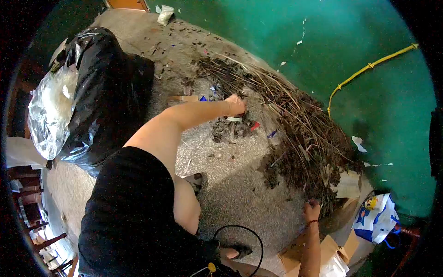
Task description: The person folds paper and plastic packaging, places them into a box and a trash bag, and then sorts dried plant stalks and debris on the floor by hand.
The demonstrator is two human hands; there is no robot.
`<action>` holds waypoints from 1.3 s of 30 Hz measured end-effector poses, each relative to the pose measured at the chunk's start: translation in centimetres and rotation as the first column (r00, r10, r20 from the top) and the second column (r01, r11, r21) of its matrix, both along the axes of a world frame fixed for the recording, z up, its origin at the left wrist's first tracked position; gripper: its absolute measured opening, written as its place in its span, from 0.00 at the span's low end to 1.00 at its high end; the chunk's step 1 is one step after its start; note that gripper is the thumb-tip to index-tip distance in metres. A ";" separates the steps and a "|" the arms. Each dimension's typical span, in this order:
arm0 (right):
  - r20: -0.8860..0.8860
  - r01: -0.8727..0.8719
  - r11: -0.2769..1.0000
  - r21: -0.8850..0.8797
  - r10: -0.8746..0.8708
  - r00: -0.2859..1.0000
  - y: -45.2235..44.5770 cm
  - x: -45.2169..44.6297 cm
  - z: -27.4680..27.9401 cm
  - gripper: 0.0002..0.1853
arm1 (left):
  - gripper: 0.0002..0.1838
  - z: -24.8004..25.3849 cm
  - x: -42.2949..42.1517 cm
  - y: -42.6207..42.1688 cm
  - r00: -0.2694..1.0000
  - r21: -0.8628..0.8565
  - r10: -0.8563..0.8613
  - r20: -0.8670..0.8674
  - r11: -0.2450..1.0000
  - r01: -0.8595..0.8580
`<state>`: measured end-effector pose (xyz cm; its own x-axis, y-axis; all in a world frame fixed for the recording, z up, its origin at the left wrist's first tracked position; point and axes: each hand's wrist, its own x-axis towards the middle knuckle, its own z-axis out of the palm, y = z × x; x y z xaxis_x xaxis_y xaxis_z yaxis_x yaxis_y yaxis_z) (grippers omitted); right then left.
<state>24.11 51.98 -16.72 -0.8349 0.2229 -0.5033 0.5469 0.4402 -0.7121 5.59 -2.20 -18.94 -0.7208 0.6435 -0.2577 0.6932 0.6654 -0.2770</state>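
My left hand [236, 105] is closed, fingers curled down over a small clump of grey-brown debris [230, 130] on the floor. What lies in its fingers is hidden. A white scrap [234, 119] and a red scrap [255, 125] lie close by it. My right hand [312, 210], with a thin red band at the wrist, is at the lower edge of a long heap of dry stalks and dark litter [295, 120]. Its fingers are curled inward, and anything between them cannot be made out.
Black plastic bags [106, 87] and a clear bag [53, 111] stand at the left. A green wall [341, 41] with a yellow rope [355, 71] borders the heap. Torn cardboard [330, 251] and a blue-and-white bag [376, 217] lie lower right. A black cord [261, 240] loops near my foot.
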 end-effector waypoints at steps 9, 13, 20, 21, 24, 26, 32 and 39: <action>-0.202 -0.172 0.867 0.468 0.294 0.934 -3.5 -2.2 5.1 0.20 | 0.12 13.1 -2.9 2.5 0.962 0.511 0.272 0.010 0.826 -0.239; -0.317 -0.192 0.873 0.449 0.357 0.879 -5.6 -4.0 6.8 0.17 | 0.14 18.7 -4.4 2.3 0.937 0.619 0.266 0.225 0.704 -0.348; -0.228 -0.349 0.936 -0.051 0.329 0.917 -13.6 -5.5 13.8 0.15 | 0.12 21.9 -2.5 7.9 0.833 0.424 0.255 0.492 0.765 -0.484; -0.204 -0.390 0.919 -0.062 0.371 0.906 -14.5 -5.5 14.5 0.15 | 0.11 20.4 -3.0 9.0 0.899 0.494 0.198 0.391 0.779 -0.387; -0.235 -0.439 0.893 -0.102 0.407 0.883 -16.5 -5.5 16.1 0.16 | 0.11 21.2 -3.0 12.6 0.958 0.584 0.104 0.267 0.773 -0.247; -0.216 -0.385 0.914 -0.128 0.354 0.910 -17.3 -5.7 17.1 0.19 | 0.12 24.7 -2.1 15.0 0.966 0.617 0.057 0.253 0.759 -0.206; -0.360 -0.290 0.933 -0.214 0.200 0.911 -16.9 -6.9 18.1 0.29 | 0.17 34.7 -0.2 20.9 0.807 0.709 -0.016 0.591 0.487 -0.510; -0.384 -0.304 0.852 -0.426 0.135 0.914 -14.1 -6.5 15.9 0.16 | 0.18 33.7 -3.4 24.3 0.711 0.732 -0.231 0.664 0.011 -0.681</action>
